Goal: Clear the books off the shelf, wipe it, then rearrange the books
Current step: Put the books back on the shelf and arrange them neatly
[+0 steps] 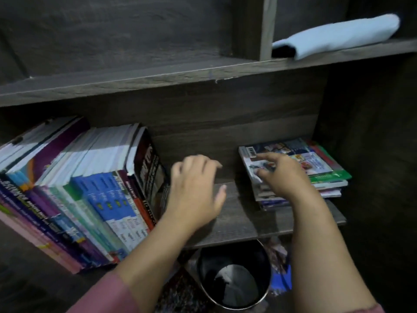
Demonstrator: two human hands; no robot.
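Hovering over glossy bk stack [320, 164]: R hand [282, 175]

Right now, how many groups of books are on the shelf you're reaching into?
2: a row of books leaning at the left, and a flat stack at the right under the right hand. Nothing looks hidden.

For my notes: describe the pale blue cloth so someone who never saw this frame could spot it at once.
Follow the upper shelf board of the dark wooden bookcase right, past the upright divider. The cloth lies folded in that right-hand compartment. It is the only soft, pale blue thing; the books sit one board lower.
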